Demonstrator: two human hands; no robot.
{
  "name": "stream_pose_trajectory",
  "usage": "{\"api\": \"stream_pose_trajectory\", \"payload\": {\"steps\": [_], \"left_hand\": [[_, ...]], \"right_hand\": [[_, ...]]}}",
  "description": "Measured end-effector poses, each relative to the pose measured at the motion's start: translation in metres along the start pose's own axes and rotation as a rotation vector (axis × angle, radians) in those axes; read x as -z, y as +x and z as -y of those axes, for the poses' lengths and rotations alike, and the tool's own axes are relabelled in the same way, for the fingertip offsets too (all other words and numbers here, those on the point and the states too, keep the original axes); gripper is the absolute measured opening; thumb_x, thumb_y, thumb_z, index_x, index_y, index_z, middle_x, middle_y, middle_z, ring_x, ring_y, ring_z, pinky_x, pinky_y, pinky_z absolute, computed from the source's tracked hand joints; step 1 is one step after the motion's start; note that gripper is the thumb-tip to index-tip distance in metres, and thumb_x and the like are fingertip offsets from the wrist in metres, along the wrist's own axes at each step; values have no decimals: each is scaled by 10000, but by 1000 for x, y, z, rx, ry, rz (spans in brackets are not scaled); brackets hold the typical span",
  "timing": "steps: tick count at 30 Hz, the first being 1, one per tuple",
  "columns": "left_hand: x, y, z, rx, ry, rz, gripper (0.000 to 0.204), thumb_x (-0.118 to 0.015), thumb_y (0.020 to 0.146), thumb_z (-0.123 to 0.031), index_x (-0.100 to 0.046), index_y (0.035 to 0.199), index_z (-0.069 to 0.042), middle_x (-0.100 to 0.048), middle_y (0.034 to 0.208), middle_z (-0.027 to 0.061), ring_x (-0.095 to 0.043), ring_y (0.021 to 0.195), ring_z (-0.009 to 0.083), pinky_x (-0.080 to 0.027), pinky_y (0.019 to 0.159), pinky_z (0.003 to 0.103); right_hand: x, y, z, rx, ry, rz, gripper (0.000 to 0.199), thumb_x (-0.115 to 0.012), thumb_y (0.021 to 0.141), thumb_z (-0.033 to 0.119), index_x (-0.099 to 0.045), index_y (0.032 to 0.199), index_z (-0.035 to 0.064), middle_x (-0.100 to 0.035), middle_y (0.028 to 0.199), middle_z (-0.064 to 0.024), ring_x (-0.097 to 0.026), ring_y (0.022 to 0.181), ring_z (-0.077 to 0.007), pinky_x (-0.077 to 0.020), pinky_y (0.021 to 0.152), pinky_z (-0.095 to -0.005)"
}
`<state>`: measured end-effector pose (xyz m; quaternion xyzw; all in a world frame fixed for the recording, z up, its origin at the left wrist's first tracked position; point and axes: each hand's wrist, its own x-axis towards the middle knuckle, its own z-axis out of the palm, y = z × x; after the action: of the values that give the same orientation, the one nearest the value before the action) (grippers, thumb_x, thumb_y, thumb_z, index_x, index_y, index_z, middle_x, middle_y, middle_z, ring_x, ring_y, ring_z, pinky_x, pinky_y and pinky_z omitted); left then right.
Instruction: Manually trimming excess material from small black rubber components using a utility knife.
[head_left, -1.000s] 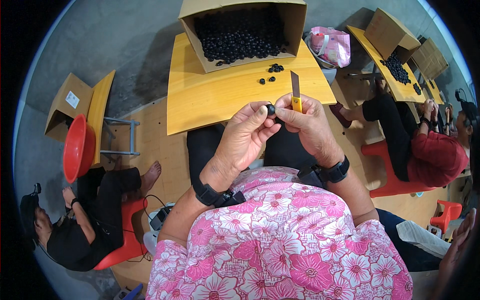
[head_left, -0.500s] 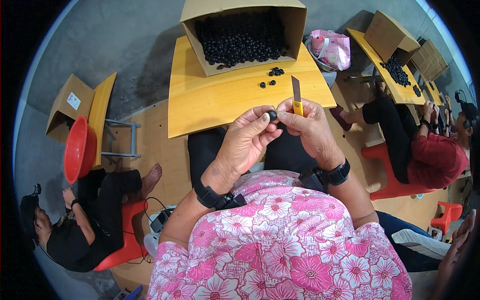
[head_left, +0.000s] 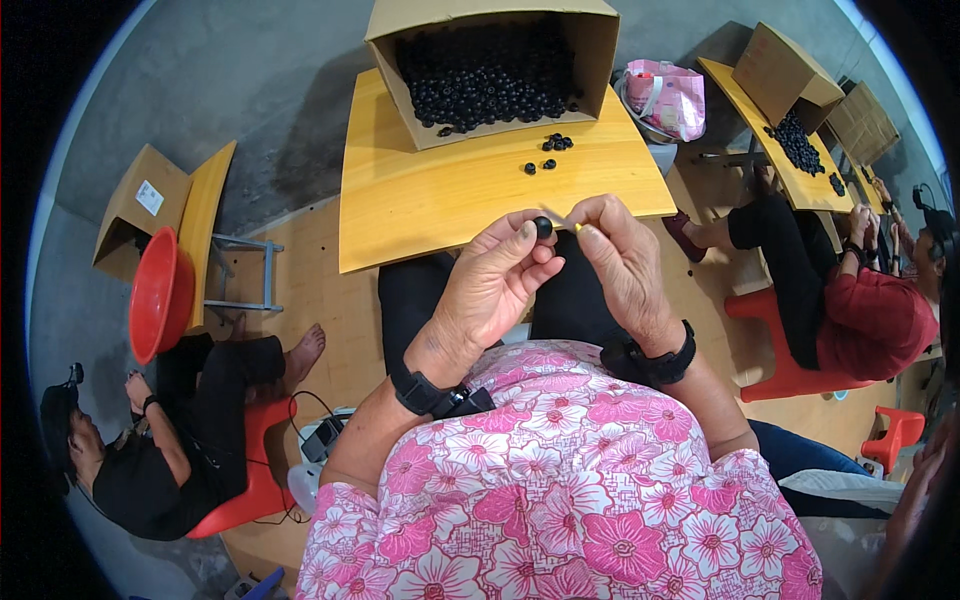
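Between thumb and fingers, my left hand [head_left: 497,272] pinches a small round black part [head_left: 543,227] above my lap, just off the table's near edge. My right hand [head_left: 625,262] is closed round a small knife [head_left: 560,218] with a yellow handle, mostly hidden in the fingers. Its metal blade points left, its tip close to the black part; whether they touch I cannot tell. Several loose black parts [head_left: 556,143] lie on the yellow table [head_left: 420,205]. Behind them a cardboard box [head_left: 493,22] on its side holds a heap of similar parts [head_left: 480,85].
At the left, a person in black sits by a red basin [head_left: 162,295] and another cardboard box [head_left: 143,205]. A person in red works at a table on the right, near a pile of black parts [head_left: 797,145]. A pink bag [head_left: 672,100] stands beyond my table.
The knife's blade has swung from pointing away from me to pointing left, toward the black part. My right thumb has come off that part; my left hand keeps its pinch.
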<state>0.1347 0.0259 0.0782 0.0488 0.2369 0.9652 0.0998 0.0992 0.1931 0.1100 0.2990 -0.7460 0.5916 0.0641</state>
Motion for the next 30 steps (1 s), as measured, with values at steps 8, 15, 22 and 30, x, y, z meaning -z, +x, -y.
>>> {"api": "stream_pose_trajectory", "payload": {"steps": [8,15,22,30], "left_hand": [[1,-1,0,12,-11,6,185,-554,904,-56,-533,1081,-5,-596,977,72,-629,885,145,-559,815,255],[-4,-1,-2,2,-12,-32,210,-550,906,-49,-539,1103,22,-593,907,76,-612,810,128,-561,836,321],[1,-2,-1,3,-2,-4,213,-542,914,-58,-527,1116,11,-592,960,88,-616,869,144,-557,837,296],[1,-1,-1,0,-18,36,242,-563,911,-87,-508,1128,4,-583,1016,108,-618,938,180,-554,838,279]], "right_hand": [[-1,0,0,202,-151,21,119,-626,830,89,-588,915,14,-535,757,-108,-541,663,-222,-420,589,-288],[-1,1,-1,266,-231,11,140,-636,814,80,-609,942,29,-502,725,-99,-524,638,-229,-412,561,-307],[-2,0,-4,275,-211,-2,151,-636,809,63,-618,954,28,-506,731,-100,-526,639,-223,-416,558,-305],[-3,1,-4,281,-222,-8,144,-634,811,69,-622,948,30,-516,741,-93,-529,639,-217,-417,556,-301]]}}
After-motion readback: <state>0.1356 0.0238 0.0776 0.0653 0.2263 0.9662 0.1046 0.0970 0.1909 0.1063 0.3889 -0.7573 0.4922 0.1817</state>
